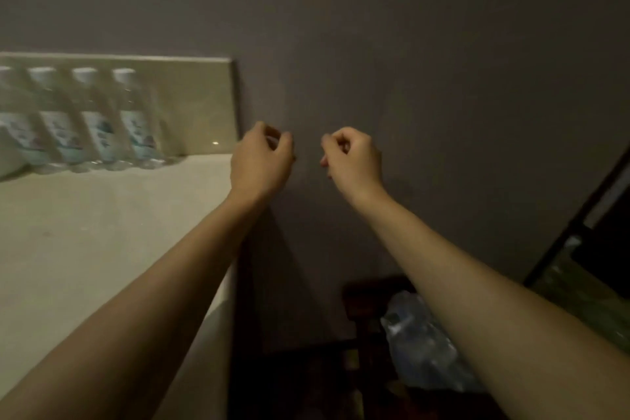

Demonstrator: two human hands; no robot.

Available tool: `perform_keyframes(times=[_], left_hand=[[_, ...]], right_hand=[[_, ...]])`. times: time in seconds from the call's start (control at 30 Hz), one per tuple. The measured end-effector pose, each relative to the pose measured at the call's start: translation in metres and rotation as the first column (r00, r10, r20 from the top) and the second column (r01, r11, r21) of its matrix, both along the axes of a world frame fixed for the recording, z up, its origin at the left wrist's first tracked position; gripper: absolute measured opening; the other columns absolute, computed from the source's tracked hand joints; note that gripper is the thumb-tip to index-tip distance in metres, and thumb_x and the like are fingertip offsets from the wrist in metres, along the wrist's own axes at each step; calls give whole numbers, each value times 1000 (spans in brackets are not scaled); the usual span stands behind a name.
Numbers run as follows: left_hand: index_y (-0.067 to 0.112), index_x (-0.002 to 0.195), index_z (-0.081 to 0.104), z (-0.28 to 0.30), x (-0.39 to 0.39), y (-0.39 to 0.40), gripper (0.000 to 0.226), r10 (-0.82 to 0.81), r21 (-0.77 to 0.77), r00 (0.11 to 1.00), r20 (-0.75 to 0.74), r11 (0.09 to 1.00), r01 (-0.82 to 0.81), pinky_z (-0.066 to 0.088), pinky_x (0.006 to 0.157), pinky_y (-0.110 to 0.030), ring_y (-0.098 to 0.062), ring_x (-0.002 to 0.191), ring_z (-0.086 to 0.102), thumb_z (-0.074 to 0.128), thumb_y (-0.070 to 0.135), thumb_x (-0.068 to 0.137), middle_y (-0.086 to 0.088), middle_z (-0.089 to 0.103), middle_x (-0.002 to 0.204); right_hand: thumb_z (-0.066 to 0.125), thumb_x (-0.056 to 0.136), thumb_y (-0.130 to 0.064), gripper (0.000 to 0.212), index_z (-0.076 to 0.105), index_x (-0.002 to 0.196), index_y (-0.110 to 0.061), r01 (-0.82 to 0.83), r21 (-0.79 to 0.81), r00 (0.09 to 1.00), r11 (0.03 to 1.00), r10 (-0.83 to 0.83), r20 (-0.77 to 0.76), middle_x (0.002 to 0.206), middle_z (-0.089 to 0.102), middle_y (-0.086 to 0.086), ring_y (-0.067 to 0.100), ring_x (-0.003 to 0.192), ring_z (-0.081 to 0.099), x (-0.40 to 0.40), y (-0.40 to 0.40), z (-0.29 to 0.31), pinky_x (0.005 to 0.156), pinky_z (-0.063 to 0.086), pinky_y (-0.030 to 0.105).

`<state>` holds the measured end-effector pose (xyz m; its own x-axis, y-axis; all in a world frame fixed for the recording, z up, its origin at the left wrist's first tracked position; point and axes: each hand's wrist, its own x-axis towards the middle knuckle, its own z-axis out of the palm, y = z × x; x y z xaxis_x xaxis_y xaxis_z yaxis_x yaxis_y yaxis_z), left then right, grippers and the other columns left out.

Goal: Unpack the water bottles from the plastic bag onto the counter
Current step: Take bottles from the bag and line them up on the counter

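Four water bottles (78, 119) stand in a row at the back of the counter (102, 232), long axes vertical, white caps pointing up, right against the backsplash (191, 102) (their labels are blurred in the dim light). Both arms reach out past the counter's right edge. The left hand (260, 160) hangs just beyond that edge, fingers curled, clutching nothing; the right hand (353, 160) mirrors it further out, likewise curled and bare. Down below the counter, right of it, the crumpled plastic bag (419, 344) sits on dark furniture.
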<state>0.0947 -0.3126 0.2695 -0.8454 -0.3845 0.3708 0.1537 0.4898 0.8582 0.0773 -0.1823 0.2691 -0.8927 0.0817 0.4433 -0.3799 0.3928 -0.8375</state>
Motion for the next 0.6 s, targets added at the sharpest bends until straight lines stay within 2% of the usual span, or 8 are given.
perform_keyframes(times=[0.07,0.17,0.37,0.5,0.6], left_hand=[[16,101,61,-1,-1,50,33,-33,-11,999,30,999,34,57,83,-51,-31,92,69,53,45,86,-7,73,97],[17,110,61,-6,-5,118,39,-126,-40,990,63,991,129,58,82,-48,-27,92,69,53,46,86,-5,71,100],[16,103,66,-44,-39,226,33,-287,-67,940,186,950,304,59,80,-47,-28,89,70,52,42,88,-6,73,95],[15,96,67,-97,-74,278,30,-337,-50,891,303,928,368,59,79,-48,-28,84,70,52,41,92,-7,72,90],[13,91,67,-143,-106,312,30,-364,-34,845,391,912,409,59,80,-47,-27,82,70,52,39,94,-7,72,87]], right_hand=[[56,92,-23,30,55,62,-21,45,-14,999,999,-45,13,58,64,-1,13,53,58,6,51,-8,60,50,32],[55,92,-22,29,56,63,-23,110,-16,992,994,-109,67,59,65,-3,13,54,58,8,120,-23,61,51,34],[54,93,-25,25,60,69,-23,239,-23,948,971,-228,221,66,67,-1,13,60,63,-10,224,-72,61,55,36],[55,92,-24,23,60,69,-23,280,-2,904,960,-263,337,64,66,-4,7,55,60,-37,276,-120,57,50,29],[55,89,-21,23,57,66,-23,300,44,857,953,-289,426,60,64,-5,9,53,58,-67,313,-159,57,49,29]])
